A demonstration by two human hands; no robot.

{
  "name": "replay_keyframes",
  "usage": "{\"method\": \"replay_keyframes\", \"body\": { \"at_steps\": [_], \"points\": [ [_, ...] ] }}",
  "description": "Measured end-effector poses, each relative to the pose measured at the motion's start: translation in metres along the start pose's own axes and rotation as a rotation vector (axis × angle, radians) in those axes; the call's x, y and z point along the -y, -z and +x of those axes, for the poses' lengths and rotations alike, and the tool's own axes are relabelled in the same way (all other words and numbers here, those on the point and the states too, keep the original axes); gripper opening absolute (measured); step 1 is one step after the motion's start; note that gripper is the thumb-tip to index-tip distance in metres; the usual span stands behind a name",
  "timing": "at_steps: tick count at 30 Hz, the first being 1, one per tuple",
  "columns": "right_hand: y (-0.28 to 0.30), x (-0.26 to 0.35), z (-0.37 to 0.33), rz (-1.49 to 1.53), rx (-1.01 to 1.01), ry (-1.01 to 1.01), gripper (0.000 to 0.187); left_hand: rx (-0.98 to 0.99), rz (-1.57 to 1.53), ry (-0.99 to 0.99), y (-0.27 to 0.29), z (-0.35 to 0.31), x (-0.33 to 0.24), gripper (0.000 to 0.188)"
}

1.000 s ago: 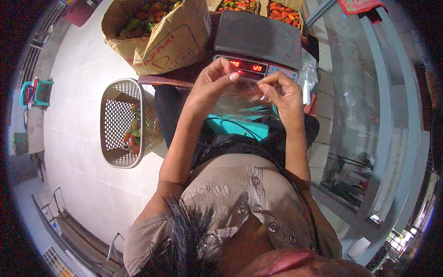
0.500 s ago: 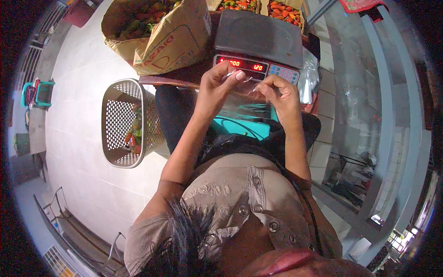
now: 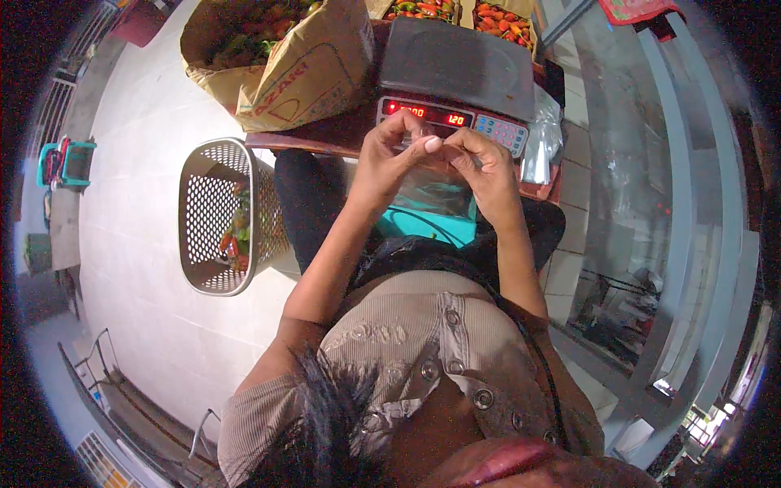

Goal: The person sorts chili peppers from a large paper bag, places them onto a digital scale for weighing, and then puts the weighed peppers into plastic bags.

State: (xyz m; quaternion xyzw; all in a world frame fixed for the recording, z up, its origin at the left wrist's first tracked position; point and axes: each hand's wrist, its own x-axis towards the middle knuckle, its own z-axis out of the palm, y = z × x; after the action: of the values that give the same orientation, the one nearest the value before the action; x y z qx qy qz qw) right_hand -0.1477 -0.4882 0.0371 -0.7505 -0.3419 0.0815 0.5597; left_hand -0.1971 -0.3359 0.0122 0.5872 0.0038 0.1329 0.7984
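Note:
My left hand (image 3: 392,159) and my right hand (image 3: 486,167) meet in front of the weighing scale, fingertips pinched close together. Between them they grip the top edge of a clear plastic bag (image 3: 439,180), which hangs down over my lap. Through its thin film a teal surface (image 3: 447,228) shows below. The digital scale (image 3: 455,65) has a dark flat pan with nothing on it and a lit red display. More clear plastic bags (image 3: 543,146) lie at the scale's right side.
A large brown paper sack (image 3: 309,81) of peppers stands on the table left of the scale. Behind it are boxes of red peppers (image 3: 500,26). A beige perforated basket (image 3: 213,281) with some peppers stands on the floor at left. Grey metal framing (image 3: 691,203) rises at right.
My hands have come together, fingertips now nearly touching. The clear bag, stretched between them before, now hangs lower and straighter from my fingers.

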Motion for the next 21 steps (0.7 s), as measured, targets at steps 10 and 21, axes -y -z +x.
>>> {"method": "replay_keyframes", "body": {
  "at_steps": [10,21],
  "points": [
    [-0.005,0.001,0.002,0.068,-0.104,0.046,0.019,0.025,-0.109,0.048,-0.004,0.001,-0.004,0.019],
    [-0.012,0.002,-0.001,-0.017,-0.165,-0.022,0.016,0.011,0.022,-0.017,0.000,0.004,0.002,0.019]
  ]
}}
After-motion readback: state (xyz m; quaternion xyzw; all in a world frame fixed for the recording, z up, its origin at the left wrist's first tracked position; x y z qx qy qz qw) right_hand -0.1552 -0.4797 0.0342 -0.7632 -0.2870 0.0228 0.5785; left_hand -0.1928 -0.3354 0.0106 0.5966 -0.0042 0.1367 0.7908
